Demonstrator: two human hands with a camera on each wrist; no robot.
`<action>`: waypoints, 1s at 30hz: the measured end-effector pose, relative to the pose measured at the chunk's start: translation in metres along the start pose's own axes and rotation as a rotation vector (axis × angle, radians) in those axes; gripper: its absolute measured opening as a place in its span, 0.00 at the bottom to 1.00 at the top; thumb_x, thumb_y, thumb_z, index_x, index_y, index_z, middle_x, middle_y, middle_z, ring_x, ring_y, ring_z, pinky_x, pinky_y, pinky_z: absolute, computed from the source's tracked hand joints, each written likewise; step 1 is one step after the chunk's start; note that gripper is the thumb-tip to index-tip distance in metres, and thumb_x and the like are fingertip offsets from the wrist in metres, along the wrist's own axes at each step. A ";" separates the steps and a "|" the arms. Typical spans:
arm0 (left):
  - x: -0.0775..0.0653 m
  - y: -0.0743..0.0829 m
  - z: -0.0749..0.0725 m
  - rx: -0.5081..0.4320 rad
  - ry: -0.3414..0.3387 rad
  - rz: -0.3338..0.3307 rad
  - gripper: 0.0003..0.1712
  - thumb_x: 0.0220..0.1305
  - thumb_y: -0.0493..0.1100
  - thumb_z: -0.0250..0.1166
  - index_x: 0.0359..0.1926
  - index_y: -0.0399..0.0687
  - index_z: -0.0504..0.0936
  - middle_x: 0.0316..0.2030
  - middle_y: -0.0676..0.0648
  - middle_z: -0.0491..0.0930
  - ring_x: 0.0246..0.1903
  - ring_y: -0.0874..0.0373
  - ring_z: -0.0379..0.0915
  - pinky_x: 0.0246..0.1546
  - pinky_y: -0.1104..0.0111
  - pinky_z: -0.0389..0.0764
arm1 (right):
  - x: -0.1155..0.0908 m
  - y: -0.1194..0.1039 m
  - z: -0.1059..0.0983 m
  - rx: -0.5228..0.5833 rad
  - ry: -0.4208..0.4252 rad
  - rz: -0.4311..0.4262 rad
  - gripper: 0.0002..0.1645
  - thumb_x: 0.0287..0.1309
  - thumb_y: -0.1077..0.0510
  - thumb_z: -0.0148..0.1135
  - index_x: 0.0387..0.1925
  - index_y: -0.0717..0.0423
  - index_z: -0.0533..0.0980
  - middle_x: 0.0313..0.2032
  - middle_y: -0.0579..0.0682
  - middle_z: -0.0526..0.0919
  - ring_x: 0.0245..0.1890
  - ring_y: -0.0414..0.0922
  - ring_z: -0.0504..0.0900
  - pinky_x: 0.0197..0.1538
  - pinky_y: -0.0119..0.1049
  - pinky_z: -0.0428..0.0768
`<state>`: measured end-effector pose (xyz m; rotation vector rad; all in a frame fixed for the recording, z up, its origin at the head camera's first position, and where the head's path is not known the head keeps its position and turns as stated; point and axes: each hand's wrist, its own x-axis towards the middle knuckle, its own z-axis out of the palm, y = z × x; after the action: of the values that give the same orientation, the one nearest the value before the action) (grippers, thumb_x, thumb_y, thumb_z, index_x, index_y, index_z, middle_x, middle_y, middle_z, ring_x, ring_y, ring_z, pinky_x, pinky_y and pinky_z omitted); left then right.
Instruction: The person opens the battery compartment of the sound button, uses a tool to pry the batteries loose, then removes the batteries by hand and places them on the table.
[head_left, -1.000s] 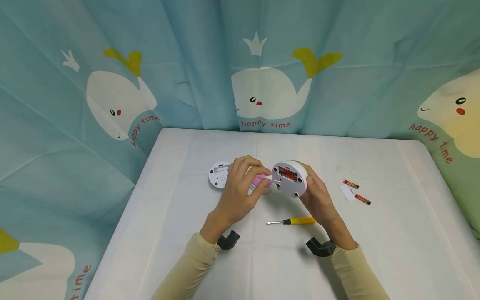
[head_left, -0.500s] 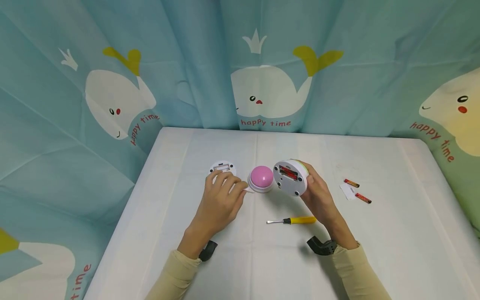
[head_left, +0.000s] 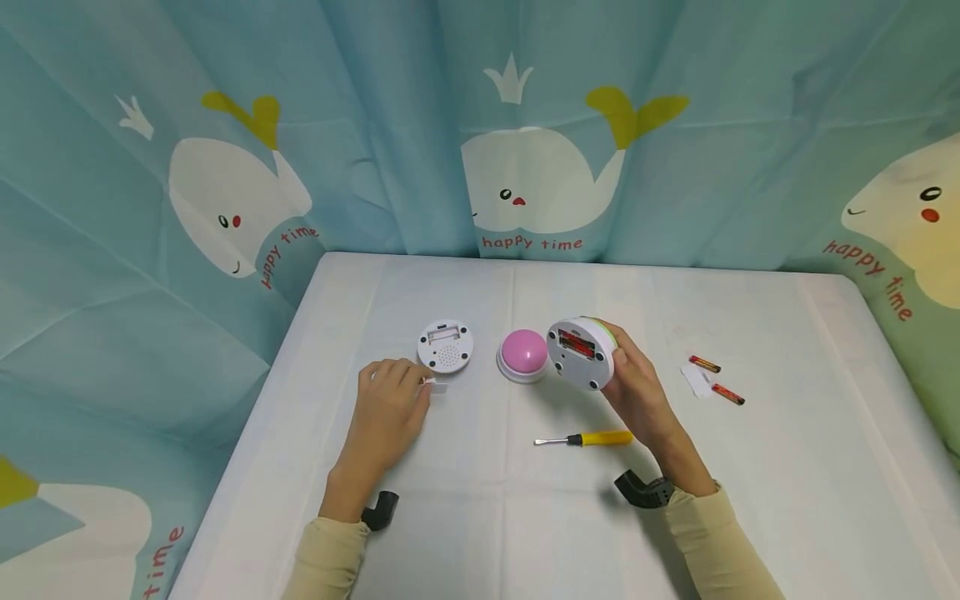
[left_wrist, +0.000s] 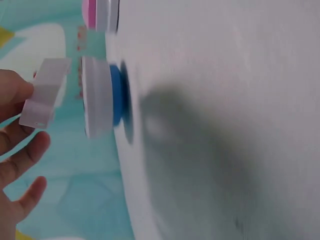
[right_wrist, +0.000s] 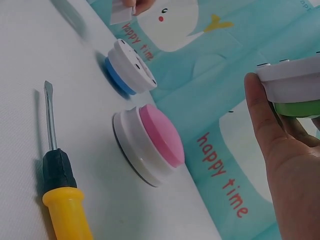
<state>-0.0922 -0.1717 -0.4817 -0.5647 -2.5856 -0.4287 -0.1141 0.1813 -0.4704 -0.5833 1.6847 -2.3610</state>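
My left hand [head_left: 390,412] pinches a thin white battery cover [left_wrist: 46,92] at its edge, just in front of an upturned white-and-blue round button [head_left: 446,346]. That button's battery slot faces up with no batteries visible in it. Raised over the table, my right hand [head_left: 641,392] grips a white-and-green round button [head_left: 581,354] by its side. Its underside faces the head camera, and red batteries [head_left: 577,345] show in its uncovered slot. Between the hands a pink-domed round button [head_left: 523,352] sits dome up on the table.
A yellow-handled screwdriver [head_left: 600,438] lies in front of the pink button, its blade pointing left. Off to the right lie two loose red batteries [head_left: 728,394] and a small white piece [head_left: 696,381]. A patterned curtain [head_left: 420,125] hangs behind the white table [head_left: 510,533].
My left hand has drawn the battery cover away from the green button, leftward past the pink one to the blue one. The right hand still holds the green button in nearly the same place.
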 end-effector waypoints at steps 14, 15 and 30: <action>0.008 -0.047 0.002 -0.135 -0.211 -0.325 0.06 0.72 0.40 0.66 0.47 0.45 0.83 0.42 0.46 0.85 0.44 0.48 0.78 0.56 0.48 0.73 | -0.001 0.000 0.000 -0.005 0.001 0.005 0.27 0.82 0.50 0.37 0.76 0.48 0.62 0.69 0.42 0.74 0.66 0.40 0.75 0.67 0.32 0.77; 0.008 -0.050 0.003 -0.141 -0.223 -0.335 0.06 0.72 0.40 0.65 0.47 0.45 0.83 0.42 0.46 0.85 0.44 0.48 0.78 0.56 0.48 0.72 | -0.001 0.000 -0.001 -0.006 0.003 0.006 0.27 0.82 0.50 0.38 0.76 0.48 0.62 0.69 0.42 0.74 0.66 0.40 0.76 0.67 0.32 0.77; 0.009 -0.069 0.013 -0.047 -0.280 -0.368 0.07 0.72 0.40 0.66 0.45 0.42 0.86 0.40 0.43 0.86 0.42 0.44 0.79 0.51 0.46 0.73 | 0.000 0.001 0.000 0.003 -0.018 -0.002 0.27 0.82 0.51 0.35 0.75 0.47 0.63 0.69 0.42 0.74 0.66 0.40 0.76 0.67 0.33 0.77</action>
<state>-0.1360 -0.2233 -0.5021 -0.1679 -2.9662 -0.5645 -0.1142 0.1808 -0.4709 -0.6040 1.6732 -2.3526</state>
